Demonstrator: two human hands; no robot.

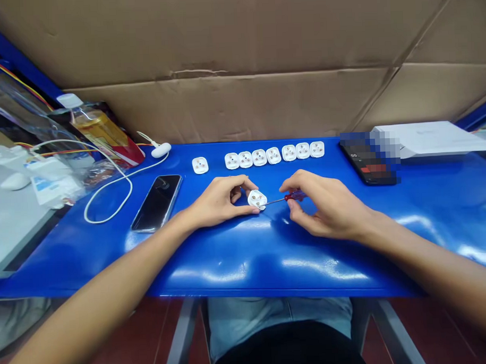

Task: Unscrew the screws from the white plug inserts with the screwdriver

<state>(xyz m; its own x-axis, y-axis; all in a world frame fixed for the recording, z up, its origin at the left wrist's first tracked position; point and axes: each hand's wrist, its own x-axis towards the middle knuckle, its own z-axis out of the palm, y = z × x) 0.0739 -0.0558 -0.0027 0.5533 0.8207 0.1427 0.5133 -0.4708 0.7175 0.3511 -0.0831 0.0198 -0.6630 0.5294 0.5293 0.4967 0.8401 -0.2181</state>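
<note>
My left hand pinches a small white round plug part just above the blue table. My right hand grips a red-handled screwdriver, its metal tip touching the part's lower edge. Both hands are closed around what they hold. Behind them, several identical white plug parts lie in a row along the table's back, and one more plug part lies apart to the left.
A black phone lies left of my left hand, beside a looped white cable. A bottle and clutter sit far left. A second phone and a white box are at the right. Cardboard backs the table.
</note>
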